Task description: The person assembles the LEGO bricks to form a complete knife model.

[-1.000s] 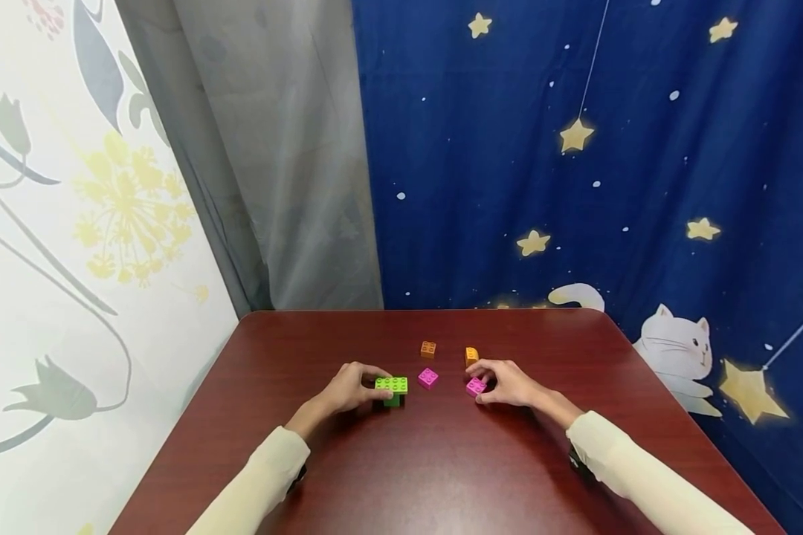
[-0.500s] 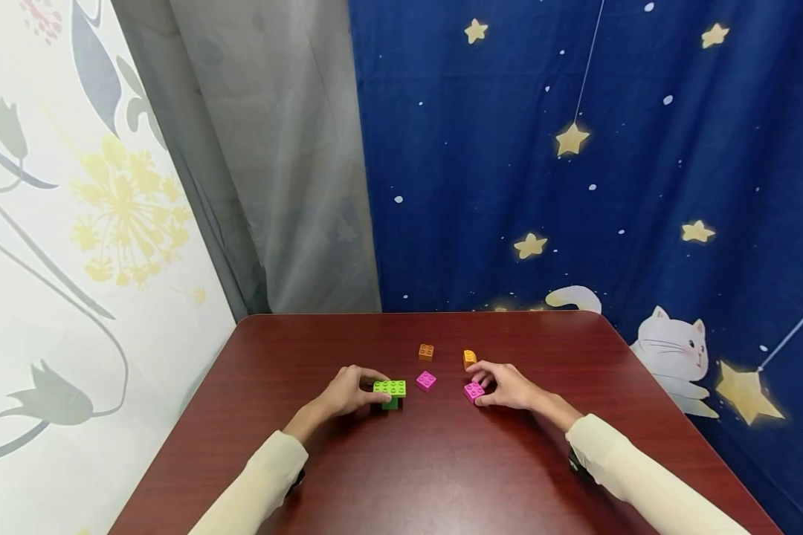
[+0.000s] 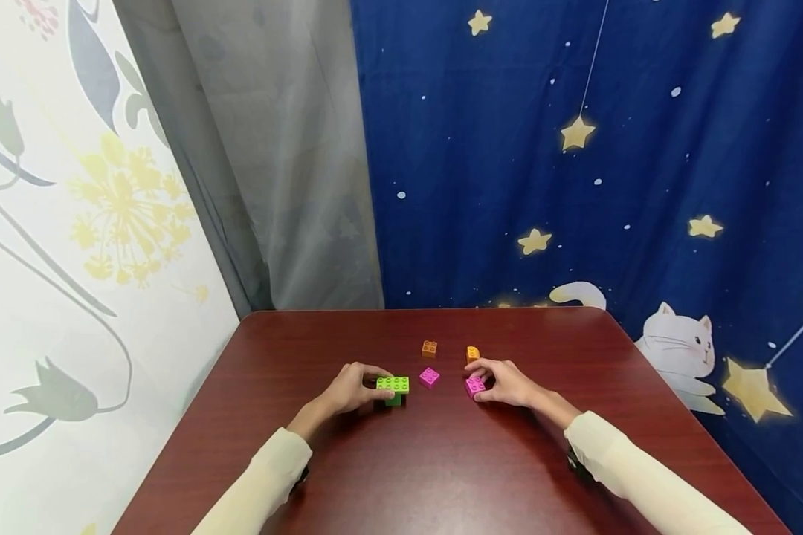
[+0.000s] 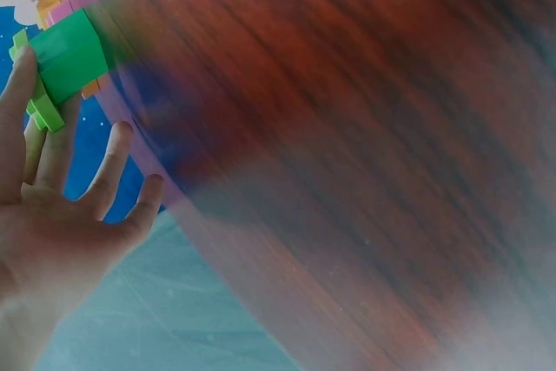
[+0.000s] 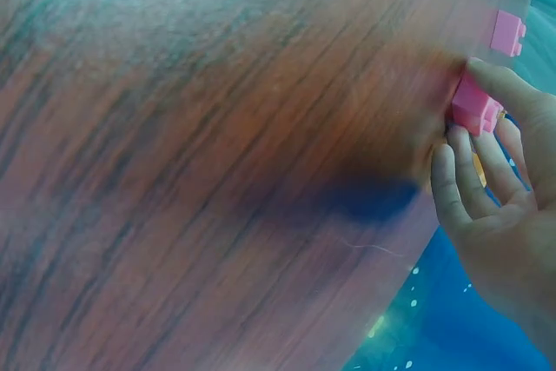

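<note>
My left hand (image 3: pixel 352 388) pinches a light green toy brick (image 3: pixel 392 383) between thumb and fingers. Under it a darker green brick (image 4: pixel 69 56) is joined, standing on the table. Over to the right, my right hand (image 3: pixel 511 385) holds a pink toy brick (image 5: pixel 474 106) between thumb and fingertips, low at the tabletop. A second pink brick (image 3: pixel 430 377) lies between the two hands, touched by neither. Just beyond the right fingertips is a yellow-orange brick (image 3: pixel 473 353) with a rounded end, its near part hidden by the fingers.
An orange brick (image 3: pixel 430 348) lies farther back on the dark red wooden table (image 3: pixel 401 468). Behind the table's far edge hang a grey curtain (image 3: pixel 308 186) and a blue starry curtain (image 3: pixel 468 186). A flower-patterned wall (image 3: pixel 53 297) borders the left side.
Both hands keep their holds almost in place. The pink brick in the right hand has turned slightly. The head view has shifted a little.
</note>
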`<state>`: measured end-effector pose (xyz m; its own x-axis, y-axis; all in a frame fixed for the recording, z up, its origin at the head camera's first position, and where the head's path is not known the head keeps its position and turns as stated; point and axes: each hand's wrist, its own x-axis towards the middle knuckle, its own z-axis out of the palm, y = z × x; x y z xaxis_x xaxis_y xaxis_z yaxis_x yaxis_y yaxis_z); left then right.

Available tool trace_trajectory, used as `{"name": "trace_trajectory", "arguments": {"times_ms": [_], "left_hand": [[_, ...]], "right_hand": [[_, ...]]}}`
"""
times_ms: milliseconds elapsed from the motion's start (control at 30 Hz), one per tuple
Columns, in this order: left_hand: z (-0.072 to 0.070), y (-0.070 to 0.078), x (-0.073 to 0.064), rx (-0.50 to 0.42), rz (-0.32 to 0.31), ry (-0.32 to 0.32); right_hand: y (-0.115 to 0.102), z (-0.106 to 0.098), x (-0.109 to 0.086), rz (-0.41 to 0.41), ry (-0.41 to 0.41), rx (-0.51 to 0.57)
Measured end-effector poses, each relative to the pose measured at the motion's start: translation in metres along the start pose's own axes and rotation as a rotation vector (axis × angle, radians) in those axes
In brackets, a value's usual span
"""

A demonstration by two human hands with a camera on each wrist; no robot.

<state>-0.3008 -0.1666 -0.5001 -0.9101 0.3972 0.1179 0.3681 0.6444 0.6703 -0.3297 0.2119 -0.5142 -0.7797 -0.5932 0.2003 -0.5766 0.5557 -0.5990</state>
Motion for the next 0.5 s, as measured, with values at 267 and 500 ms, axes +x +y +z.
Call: {"name": "trace_trajectory", "arguments": {"times_ms": [267, 500], "left_hand": [[0.0, -0.001, 0.0, -0.004, -0.011, -0.009], [0.0, -0.003, 0.0, -0.004, 0.005, -0.012]], "right_hand": [[-0.007, -0.001, 0.008, -0.015, 0.019, -0.001], [-0.019, -0.006, 0.017, -0.042, 0.022, 0.009]]}}
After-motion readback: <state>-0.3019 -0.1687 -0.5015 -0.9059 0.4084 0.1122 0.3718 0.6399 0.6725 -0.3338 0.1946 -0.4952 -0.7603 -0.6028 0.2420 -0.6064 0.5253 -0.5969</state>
